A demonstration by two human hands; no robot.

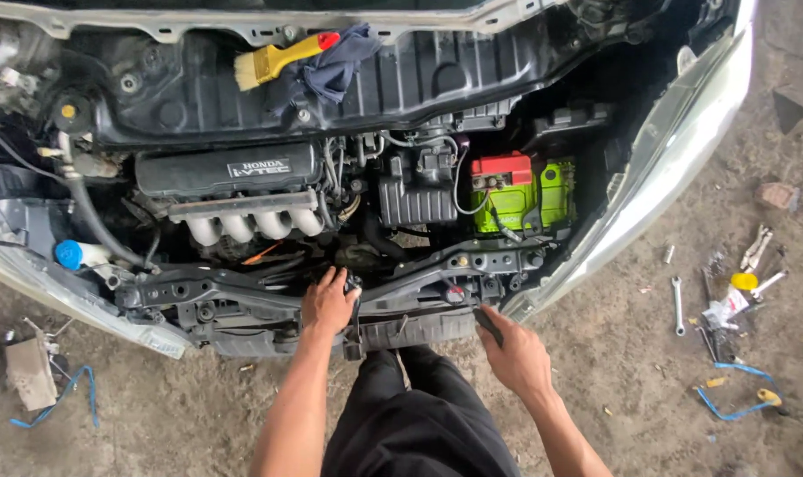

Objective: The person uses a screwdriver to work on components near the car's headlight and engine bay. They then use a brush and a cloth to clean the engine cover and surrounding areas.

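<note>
While our left hand (328, 303) grips a black latch part (354, 291) on the bared front crossmember (242, 291), our right hand (518, 353) closes around a dark tool handle (487, 324), bumper already off.

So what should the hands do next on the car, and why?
Probably bring the dark tool in the right hand up to the front crossbar. The left hand already grips a black part at the bar's middle, and the tool's tip points at the bar just beside it, not plainly touching.
</note>
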